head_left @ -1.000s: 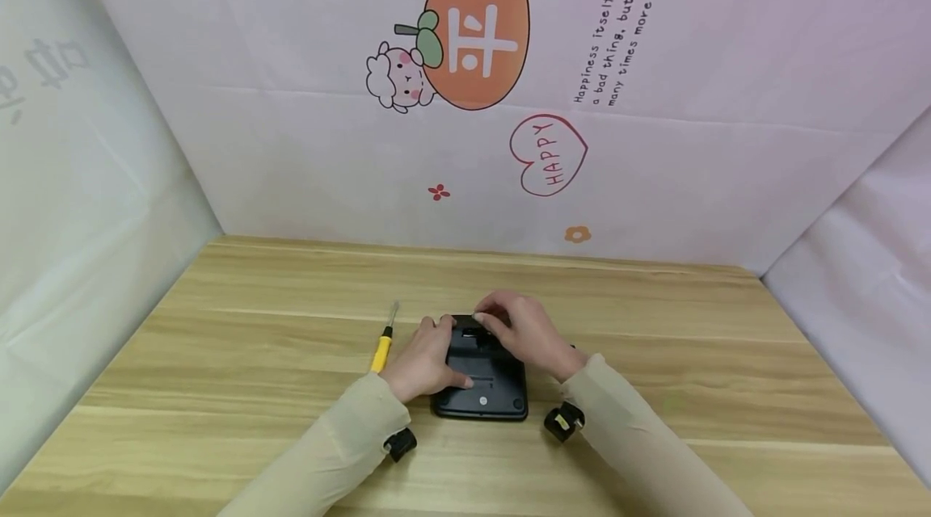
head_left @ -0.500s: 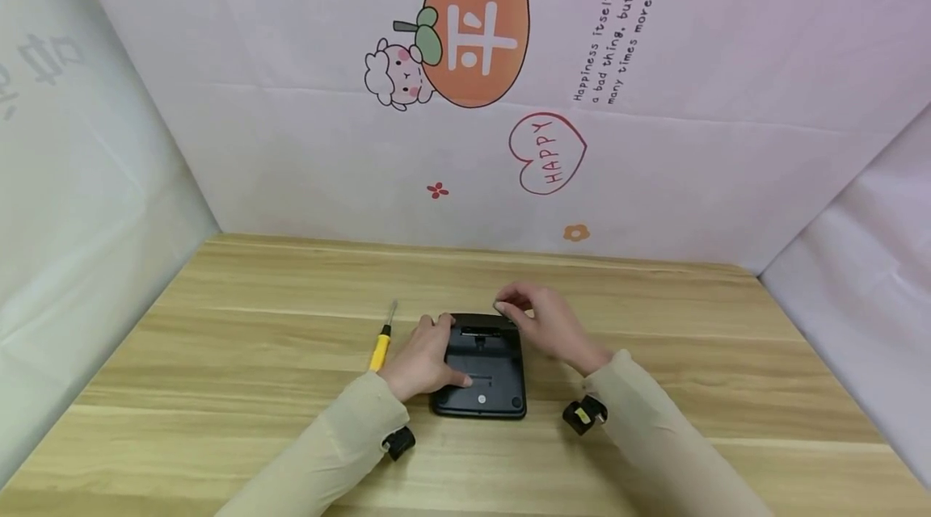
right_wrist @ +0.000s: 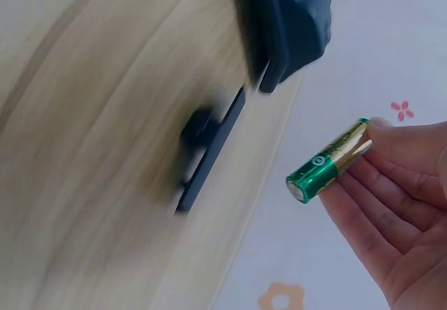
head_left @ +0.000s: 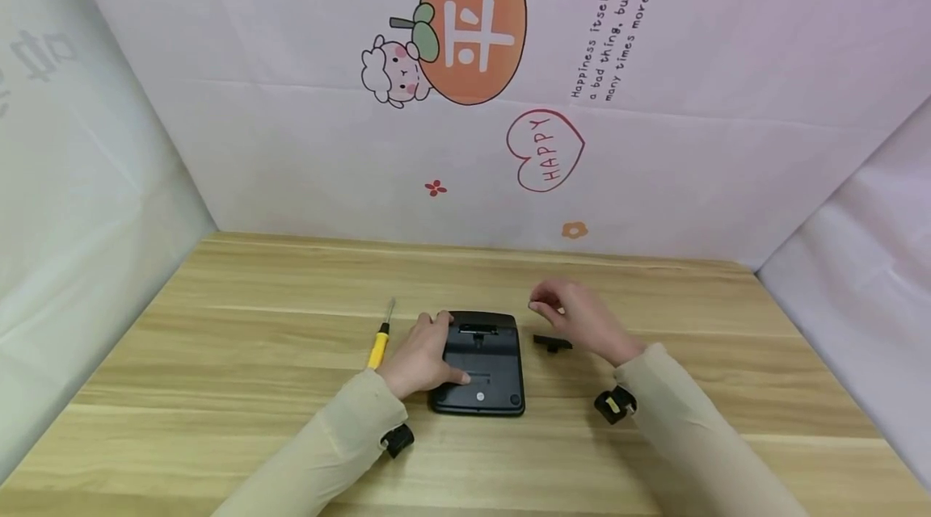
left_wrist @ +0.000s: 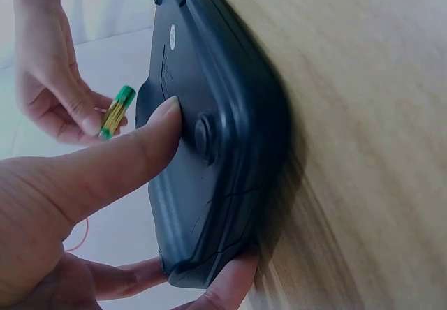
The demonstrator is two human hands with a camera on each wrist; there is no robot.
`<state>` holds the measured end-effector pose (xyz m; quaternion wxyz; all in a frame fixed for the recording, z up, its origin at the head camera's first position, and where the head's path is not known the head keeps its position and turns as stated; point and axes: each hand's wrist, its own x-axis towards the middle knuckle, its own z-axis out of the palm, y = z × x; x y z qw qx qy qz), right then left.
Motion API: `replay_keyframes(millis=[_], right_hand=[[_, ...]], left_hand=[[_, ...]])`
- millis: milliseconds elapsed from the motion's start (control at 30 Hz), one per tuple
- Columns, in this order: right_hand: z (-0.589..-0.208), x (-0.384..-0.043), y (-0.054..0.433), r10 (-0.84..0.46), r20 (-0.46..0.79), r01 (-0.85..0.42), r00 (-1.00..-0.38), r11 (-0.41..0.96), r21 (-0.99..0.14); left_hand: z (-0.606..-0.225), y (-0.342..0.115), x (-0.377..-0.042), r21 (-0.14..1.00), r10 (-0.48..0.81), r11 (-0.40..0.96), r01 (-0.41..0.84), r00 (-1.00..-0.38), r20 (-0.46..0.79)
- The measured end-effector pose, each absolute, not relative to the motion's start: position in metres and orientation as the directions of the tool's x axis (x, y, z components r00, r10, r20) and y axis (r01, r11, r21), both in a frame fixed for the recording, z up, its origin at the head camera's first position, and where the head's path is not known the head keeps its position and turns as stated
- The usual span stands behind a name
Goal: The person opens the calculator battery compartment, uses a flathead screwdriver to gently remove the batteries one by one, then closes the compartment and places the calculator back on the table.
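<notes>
A black device shaped like a desk calculator (head_left: pixel 483 359) lies back side up on the table, with an open battery slot (head_left: pixel 478 330) near its far end. My left hand (head_left: pixel 418 357) grips its left side, thumb (left_wrist: pixel 166 118) on the back and fingers at the edge. To the right, above the tabletop, my right hand (head_left: pixel 582 319) pinches a green and gold battery (right_wrist: pixel 328 162) between thumb and fingers. Below that hand rests a small black battery cover (head_left: pixel 553 342), apart from the device. Whether the slot holds another battery is too small to tell.
A screwdriver (head_left: pixel 380 345) with a yellow handle lies left of the device, near my left hand. The wooden table (head_left: pixel 291 291) meets a printed white cloth wall (head_left: pixel 305 145) at its far edge. More white cloth hangs on both sides.
My right hand has moved from the battery slot out to the right, carrying the battery away from the device. The cover beside the device has come into sight. My left hand keeps its grip.
</notes>
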<state>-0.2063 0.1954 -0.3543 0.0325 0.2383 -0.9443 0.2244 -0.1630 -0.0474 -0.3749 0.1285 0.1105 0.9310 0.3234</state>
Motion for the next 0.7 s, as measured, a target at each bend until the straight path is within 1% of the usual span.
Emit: replay_keyframes(millis=[333,700], right_hand=[[-0.357,-0.208,0.228,-0.466,0.085,-0.47,-0.881,0.841,-0.268],[-0.363,-0.2,0.252,-0.502,0.037,-0.495,-0.864,0.834,-0.244]], left_hand=[[-0.374,-0.049,-0.163,0.637,0.295,0.761,0.126,-0.941,-0.167],[-0.375,-0.049,-0.163,0.623,0.296,0.77,0.133,-0.941,-0.165]])
